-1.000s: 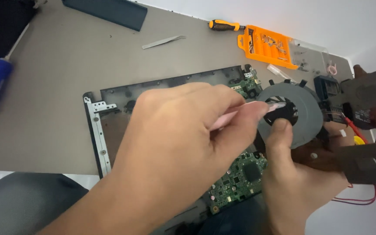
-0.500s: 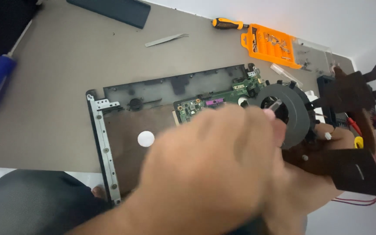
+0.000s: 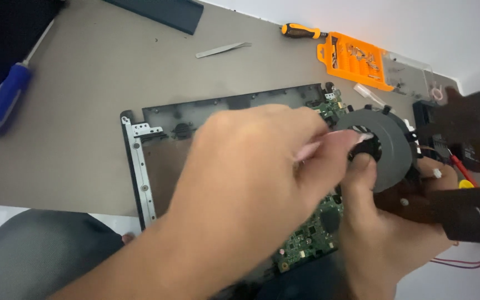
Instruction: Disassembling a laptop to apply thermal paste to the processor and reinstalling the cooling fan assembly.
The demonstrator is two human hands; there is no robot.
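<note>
The left hand (image 3: pixel 251 189) has slid back over the open laptop base (image 3: pixel 162 144). Half a second ago it sat lower and nearer the person, and more of the green circuit board (image 3: pixel 312 239) and a white round spot on the base showed. Now the hand hides that spot again. Its fingers are together, pinched on a thin pink stick (image 3: pixel 329 141). The tip of the stick is back at the dark middle of the round grey cooling fan (image 3: pixel 381 150), as it was a second ago. So the poking at the fan's middle goes on.

The right hand (image 3: pixel 384 239) holds the fan from below, with its thumb pressed up on the fan's face. It is clamped on the fan and the dark copper heat pipe plates (image 3: pixel 462 211) joined to it. The fan is at about 3 o'clock from the laptop base, lifted a little over the base's right end.

Red wires (image 3: pixel 462 261) hang at 5 o'clock from the fan, near the bench (image 3: pixel 84 83) edge. That edge runs close under the right hand, so there is little room that way. At 12 o'clock lie an orange bit case (image 3: pixel 356 61), a small orange screwdriver (image 3: pixel 301 30) and metal tweezers (image 3: pixel 223 50). A blue screwdriver (image 3: pixel 4 100) lies far off at 9 o'clock. The bare bench between 9 and 12 o'clock has the most open room.
</note>
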